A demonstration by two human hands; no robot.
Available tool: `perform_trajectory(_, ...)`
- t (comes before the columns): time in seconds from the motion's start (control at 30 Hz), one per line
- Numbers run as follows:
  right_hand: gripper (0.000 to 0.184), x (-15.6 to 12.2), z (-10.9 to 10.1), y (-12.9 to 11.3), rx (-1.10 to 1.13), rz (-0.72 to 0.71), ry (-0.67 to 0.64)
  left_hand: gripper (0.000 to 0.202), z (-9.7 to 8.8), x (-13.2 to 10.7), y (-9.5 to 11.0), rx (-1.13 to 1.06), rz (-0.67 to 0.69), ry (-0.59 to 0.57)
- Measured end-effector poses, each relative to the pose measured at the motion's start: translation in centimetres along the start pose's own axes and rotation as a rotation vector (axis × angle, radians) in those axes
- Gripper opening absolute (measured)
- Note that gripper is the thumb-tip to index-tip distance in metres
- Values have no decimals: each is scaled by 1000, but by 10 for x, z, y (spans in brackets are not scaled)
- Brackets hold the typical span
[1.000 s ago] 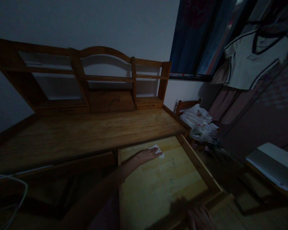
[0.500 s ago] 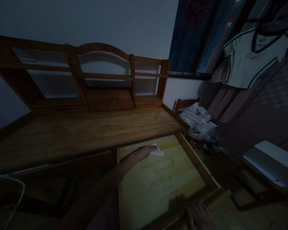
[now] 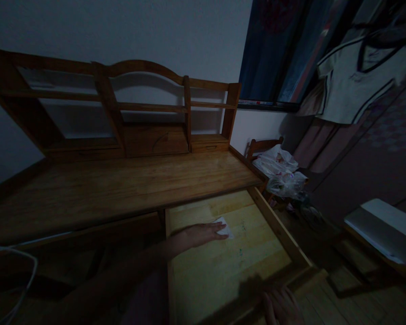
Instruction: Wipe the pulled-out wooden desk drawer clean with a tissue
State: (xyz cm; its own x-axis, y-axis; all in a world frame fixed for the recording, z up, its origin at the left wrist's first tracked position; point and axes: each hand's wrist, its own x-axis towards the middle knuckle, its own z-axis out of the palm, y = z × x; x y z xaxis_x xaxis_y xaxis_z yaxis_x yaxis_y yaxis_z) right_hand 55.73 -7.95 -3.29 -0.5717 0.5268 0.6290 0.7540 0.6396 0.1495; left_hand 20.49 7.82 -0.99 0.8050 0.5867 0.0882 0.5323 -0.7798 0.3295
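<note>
While the room lies in dim light, the left hand (image 3: pixel 203 234) is laid flat, palm down, on a small white cloth (image 3: pixel 224 227) inside the pulled-out drawer (image 3: pixel 223 266). The grip of that hand is seen as a press with the fingers stretched out together on top of the cloth, not curled around it; only the far edge of the cloth shows beyond the fingertips. The cloth is found on the pale wooden drawer bottom, toward the back of the drawer at about 12 o'clock from its middle, near the front edge of the table (image 3: pixel 122 189) above it.

The right hand (image 3: pixel 282 308) is seen low in the view, at about 5 o'clock from the left hand and well apart from it, at the front right corner of the drawer. It is dark and partly cut off by the picture's edge (its fingers appear loosely spread), and whether anything is gripped cannot be told.

A wooden shelf unit (image 3: pixel 122 108) is carried at the back of the table, at 12 o'clock. A chair (image 3: pixel 264 146) piled with plastic bags (image 3: pixel 280 174) is placed at 2 o'clock from the drawer. A white shirt (image 3: pixel 358 76) is hung at the upper right beside a dark blue curtain (image 3: pixel 270 49). A white cable (image 3: pixel 16 271) is seen at 9 o'clock, at the left edge.
</note>
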Motion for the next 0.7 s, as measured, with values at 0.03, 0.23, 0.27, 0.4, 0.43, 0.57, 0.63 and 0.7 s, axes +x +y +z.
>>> perform_trajectory(0.03, 25, 0, 0, -1, 10, 17, -16, 61, 3, -8, 14, 22, 30, -24)
perform_trajectory(0.23, 27, -2, -2, -2, 7, 24, -82, 53, 22, -55, 66, 385, -34, -50)
perform_trajectory(0.27, 27, -2, -2, -2, 5, 9, -71, 59, 23, -60, 68, 390, -52, -61)
perform_trajectory(0.4, 28, -1, -5, -3, 10, 18, -66, 72, 14, -67, 66, 322, -132, -150)
perform_trajectory(0.43, 27, 0, -6, -3, 14, 27, -75, 70, 10, -67, 65, 301, -141, -162)
perform_trajectory(0.57, 28, 2, -7, -5, 53, 49, -87, 62, 0, -67, 57, 249, -119, -169)
perform_trajectory(0.63, 27, 1, -6, -6, 74, 78, -94, 58, 2, -67, 52, 253, -91, -167)
perform_trajectory(0.7, 26, 0, -5, -5, 79, 96, -100, 56, 7, -65, 48, 257, -67, -160)
